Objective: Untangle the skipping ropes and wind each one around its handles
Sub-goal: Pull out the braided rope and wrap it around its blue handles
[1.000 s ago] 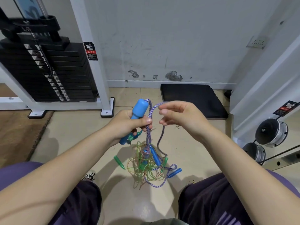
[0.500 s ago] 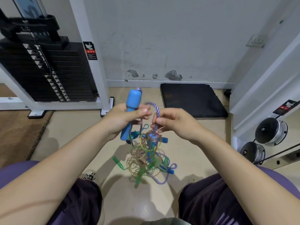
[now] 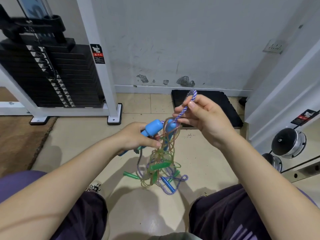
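My left hand (image 3: 138,137) grips a light blue skipping-rope handle (image 3: 153,127), tilted with its thick end up and to the right. My right hand (image 3: 206,118) pinches a loop of purple-and-white braided rope (image 3: 186,106) and holds it up above the tangle. A second blue handle (image 3: 170,126) hangs just under that loop. Below both hands dangles a knot of thin translucent orange-green cords (image 3: 161,160) with green handles (image 3: 158,166) and another blue handle (image 3: 167,184) caught in it, its lowest loops near the floor between my knees.
A black weight stack in a white frame (image 3: 52,80) stands at the left. A black mat (image 3: 207,108) lies by the wall ahead. Chrome dumbbells (image 3: 287,142) sit on a rack at the right. Brown carpet (image 3: 19,141) covers the floor at the left.
My right hand has risen up and to the right, drawing the braided loop out of the tangle. My left hand has lowered and tilted the blue handle to the right.
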Tool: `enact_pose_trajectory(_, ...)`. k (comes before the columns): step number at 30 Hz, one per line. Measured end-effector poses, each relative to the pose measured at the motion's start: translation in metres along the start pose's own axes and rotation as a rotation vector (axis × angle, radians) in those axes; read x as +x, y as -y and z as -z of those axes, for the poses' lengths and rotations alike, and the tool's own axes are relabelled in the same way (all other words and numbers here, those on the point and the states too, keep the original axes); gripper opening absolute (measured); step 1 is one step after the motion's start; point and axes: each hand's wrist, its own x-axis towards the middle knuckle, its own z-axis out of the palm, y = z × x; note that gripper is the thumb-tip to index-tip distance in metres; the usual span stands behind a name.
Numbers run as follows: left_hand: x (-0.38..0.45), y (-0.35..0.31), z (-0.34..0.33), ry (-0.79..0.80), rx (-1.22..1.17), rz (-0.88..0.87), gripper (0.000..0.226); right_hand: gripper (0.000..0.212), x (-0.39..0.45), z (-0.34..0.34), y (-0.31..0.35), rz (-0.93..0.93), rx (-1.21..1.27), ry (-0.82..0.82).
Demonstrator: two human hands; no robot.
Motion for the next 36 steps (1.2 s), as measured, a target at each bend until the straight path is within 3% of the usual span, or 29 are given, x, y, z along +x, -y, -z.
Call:
enact_pose_trajectory(3, 0.001, -0.003, -0.001, -0.104, -0.302, -0.002, 0.016, 0.016, 0.000, 0.001, -0.002, -0.051, -0.031, 0.037)
enact_pose_trajectory(5, 0.002, -0.006, 0.001, -0.146, -0.373, -0.036, 0.016, 0.017, 0.000, -0.003, -0.007, -0.079, -0.060, 0.079)
enact_pose_trajectory(12, -0.004, -0.009, -0.005, 0.160, -0.271, -0.119, 0.015, 0.014, -0.001, -0.010, -0.010, -0.101, 0.031, 0.187)
enact_pose_trajectory(18, 0.003, -0.004, 0.001, 0.086, -0.311, -0.060, 0.025, 0.018, -0.001, -0.008, -0.011, -0.105, -0.030, 0.162)
enact_pose_trajectory(22, 0.002, -0.001, -0.001, 0.120, -0.281, -0.066, 0.005, 0.018, 0.000, -0.008, -0.013, -0.108, -0.040, 0.160)
enact_pose_trajectory(25, 0.005, 0.001, 0.000, 0.041, -0.269, -0.047, 0.016, 0.020, 0.001, -0.009, -0.015, -0.109, -0.103, 0.143)
enact_pose_trajectory(30, 0.014, 0.008, 0.006, -0.146, -0.285, -0.013, 0.013, 0.021, 0.001, -0.006, -0.016, -0.120, -0.323, 0.124)
enact_pose_trajectory(33, 0.018, 0.013, 0.009, -0.271, -0.342, -0.004, 0.014, 0.021, -0.003, -0.008, -0.013, -0.174, -0.319, 0.176)
enact_pose_trajectory(36, 0.021, 0.014, 0.013, -0.298, -0.334, 0.009, 0.013, 0.023, -0.004, -0.009, -0.012, -0.160, -0.282, 0.149)
